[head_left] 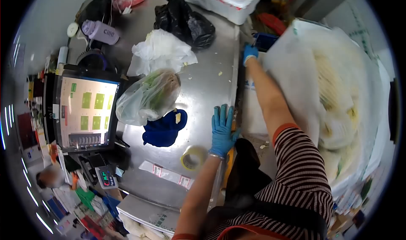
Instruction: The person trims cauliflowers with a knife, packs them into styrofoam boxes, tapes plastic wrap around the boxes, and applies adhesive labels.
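My left hand (pixel 223 131), in a blue glove, lies flat with spread fingers on the near edge of the steel table (pixel 207 83). A roll of clear tape (pixel 193 158) sits close to it. My right arm stretches far forward. The blue-gloved right hand (pixel 251 53) is beside a dark blue container (pixel 265 41), next to a large white plastic-covered load (pixel 296 66); its fingers are too small and partly hidden to tell their grip. On the table are a dark blue cloth (pixel 164 130) and a clear bag of green vegetables (pixel 154 94).
At the left stand a touchscreen (pixel 86 113) and a scale with a green display (pixel 106 177). Crumpled white plastic (pixel 161 49), a black bag (pixel 184 22) and a purple bottle (pixel 100 32) lie further off. A white foam box (pixel 228 5) stands at the far end. Labelled strips (pixel 165 174) lie nearby.
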{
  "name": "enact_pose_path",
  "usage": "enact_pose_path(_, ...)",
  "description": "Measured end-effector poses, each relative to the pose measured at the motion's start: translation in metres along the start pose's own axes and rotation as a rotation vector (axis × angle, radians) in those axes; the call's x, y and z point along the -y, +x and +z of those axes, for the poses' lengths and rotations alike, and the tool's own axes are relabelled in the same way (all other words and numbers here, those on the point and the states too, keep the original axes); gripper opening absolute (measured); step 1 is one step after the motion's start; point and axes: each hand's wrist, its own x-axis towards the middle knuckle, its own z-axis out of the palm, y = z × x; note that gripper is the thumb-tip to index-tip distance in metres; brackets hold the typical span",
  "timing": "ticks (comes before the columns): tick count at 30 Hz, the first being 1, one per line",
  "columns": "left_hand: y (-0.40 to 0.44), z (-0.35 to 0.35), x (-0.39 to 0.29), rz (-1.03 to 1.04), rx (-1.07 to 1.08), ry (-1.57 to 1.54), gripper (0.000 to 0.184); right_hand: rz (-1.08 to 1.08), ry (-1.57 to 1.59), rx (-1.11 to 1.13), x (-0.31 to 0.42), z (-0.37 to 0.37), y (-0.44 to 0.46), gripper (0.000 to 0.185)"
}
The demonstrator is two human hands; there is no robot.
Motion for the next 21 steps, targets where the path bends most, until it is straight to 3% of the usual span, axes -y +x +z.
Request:
enact_pose_path(1,0.007,0.007,0.007,-0.044,0.038,0.059,0.072,-0.313,-0.775,-0.169,-0.024,0.032,0.056,0.027)
enact_pose_path(4,0.022,0.016,0.021,-0.106,0.09,0.123,0.075,-0.359,-0.603,-0.113,-0.012,-0.012,0.06,0.028)
enact_pose_path(10,0.012,0.006,0.029,-0.141,0.109,0.044,0.083,-0.477,-0.228,0.033,-0.041,0.01,0.124,0.031)
enact_pose_path(13,0.008,0.002,0.032,-0.126,0.086,0.033,0.082,-0.246,0.377,0.154,-0.04,0.021,0.127,0.033)
enact_pose_path(16,0.007,-0.002,0.029,-0.126,0.058,0.017,0.081,0.221,1.02,0.393,-0.027,0.009,0.106,0.034)
enact_pose_path(18,0.005,-0.004,0.027,-0.124,0.058,0.004,0.08,0.385,1.175,0.47,-0.025,-0.005,0.091,0.035)
enact_pose_path(19,0.004,-0.002,0.027,-0.115,0.048,0.002,0.08,0.325,1.157,0.452,-0.024,-0.01,0.088,0.035)
enact_pose_path(21,0.001,0.0,0.027,-0.093,0.025,-0.001,0.079,-0.18,0.839,0.16,-0.06,-0.008,0.123,0.03)
